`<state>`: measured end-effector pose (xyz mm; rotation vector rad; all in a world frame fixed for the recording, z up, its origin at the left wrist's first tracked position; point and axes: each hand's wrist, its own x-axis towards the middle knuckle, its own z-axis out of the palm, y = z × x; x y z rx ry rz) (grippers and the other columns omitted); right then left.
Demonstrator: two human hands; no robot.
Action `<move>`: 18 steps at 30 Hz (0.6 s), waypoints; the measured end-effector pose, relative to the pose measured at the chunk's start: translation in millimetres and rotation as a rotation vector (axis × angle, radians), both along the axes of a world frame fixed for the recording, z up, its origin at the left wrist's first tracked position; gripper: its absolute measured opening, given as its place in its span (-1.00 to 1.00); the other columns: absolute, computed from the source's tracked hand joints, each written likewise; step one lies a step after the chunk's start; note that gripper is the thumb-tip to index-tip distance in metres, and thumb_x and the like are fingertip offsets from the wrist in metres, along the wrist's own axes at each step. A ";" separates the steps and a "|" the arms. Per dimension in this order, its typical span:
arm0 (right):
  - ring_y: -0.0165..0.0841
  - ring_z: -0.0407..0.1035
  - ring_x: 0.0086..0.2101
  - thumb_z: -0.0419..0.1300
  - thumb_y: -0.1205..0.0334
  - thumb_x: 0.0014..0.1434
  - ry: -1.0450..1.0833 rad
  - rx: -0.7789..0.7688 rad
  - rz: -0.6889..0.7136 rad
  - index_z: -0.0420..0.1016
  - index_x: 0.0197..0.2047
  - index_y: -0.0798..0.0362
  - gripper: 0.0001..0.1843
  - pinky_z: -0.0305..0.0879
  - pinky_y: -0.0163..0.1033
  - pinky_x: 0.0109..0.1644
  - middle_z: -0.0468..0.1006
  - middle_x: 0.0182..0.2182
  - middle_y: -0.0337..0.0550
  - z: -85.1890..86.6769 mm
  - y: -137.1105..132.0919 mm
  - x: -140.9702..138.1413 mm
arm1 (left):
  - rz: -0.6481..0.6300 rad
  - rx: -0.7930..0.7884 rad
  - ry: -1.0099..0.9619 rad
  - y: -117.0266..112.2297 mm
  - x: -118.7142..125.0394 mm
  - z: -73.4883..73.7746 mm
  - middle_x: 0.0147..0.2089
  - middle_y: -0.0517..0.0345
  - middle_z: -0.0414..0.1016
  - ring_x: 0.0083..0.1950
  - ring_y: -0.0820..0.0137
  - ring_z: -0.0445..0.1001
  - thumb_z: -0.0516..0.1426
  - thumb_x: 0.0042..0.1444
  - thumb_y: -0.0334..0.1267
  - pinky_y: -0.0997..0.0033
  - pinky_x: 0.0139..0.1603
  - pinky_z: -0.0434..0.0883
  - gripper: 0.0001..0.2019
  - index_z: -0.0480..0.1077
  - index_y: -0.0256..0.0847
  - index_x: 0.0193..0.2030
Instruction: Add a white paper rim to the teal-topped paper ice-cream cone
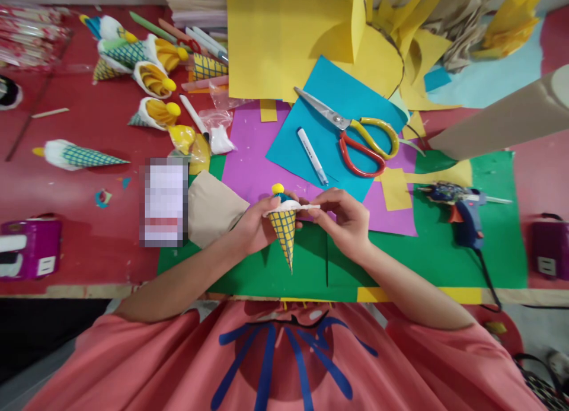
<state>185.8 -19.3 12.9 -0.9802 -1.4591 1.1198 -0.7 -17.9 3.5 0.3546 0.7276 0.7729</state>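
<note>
My left hand is closed around a small paper ice cream cone, yellow with a dark grid, its tip pointing down toward me. A white band runs round the cone's rim, with a blue swirl and a yellow ball on top. In a pinch at the right, my right hand has the end of a thin white strip that reaches to the band. Whether the strip is soft clay or a stick I cannot tell. Finished-looking paper cones lie at the upper left.
Scissors and a white marker rest on blue paper. A glue gun lies at the right on the green sheet, beneath a tall beige tube. A phone and brown paper are left of my hands.
</note>
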 end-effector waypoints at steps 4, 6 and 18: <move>-0.48 0.43 -0.54 0.32 0.05 0.22 0.109 -0.134 -0.120 0.44 -0.25 -0.02 -0.79 0.41 -0.33 -0.47 0.55 -0.47 -0.30 1.2 1.7 -0.8 | 0.032 -0.019 -0.023 -1.0 0.3 0.7 -0.25 0.15 0.62 -0.23 0.35 0.61 0.35 -0.06 -0.02 0.35 -0.17 0.58 -0.64 0.52 -0.20 -0.20; -0.47 0.43 -0.56 0.29 0.04 0.25 0.142 -0.130 -0.155 0.43 -0.19 -0.05 -0.81 0.42 -0.31 -0.47 0.55 -0.48 -0.32 0.3 2.1 -0.5 | 0.034 -0.025 -0.034 -1.4 1.2 0.9 -0.23 0.14 0.62 -0.20 0.36 0.61 0.34 -0.03 -0.01 0.38 -0.17 0.58 -0.63 0.52 -0.20 -0.15; -0.30 0.54 -0.19 0.34 0.32 0.20 -0.077 0.264 0.059 0.48 0.03 -0.08 -0.66 0.49 -0.13 -0.09 0.65 -0.17 -0.16 -8.3 -0.4 -1.8 | -0.077 -0.015 -0.056 -6.0 3.2 -5.2 -0.14 0.10 0.63 -0.18 0.34 0.62 0.31 0.06 0.08 0.36 -0.17 0.61 -0.54 0.49 -0.21 -0.05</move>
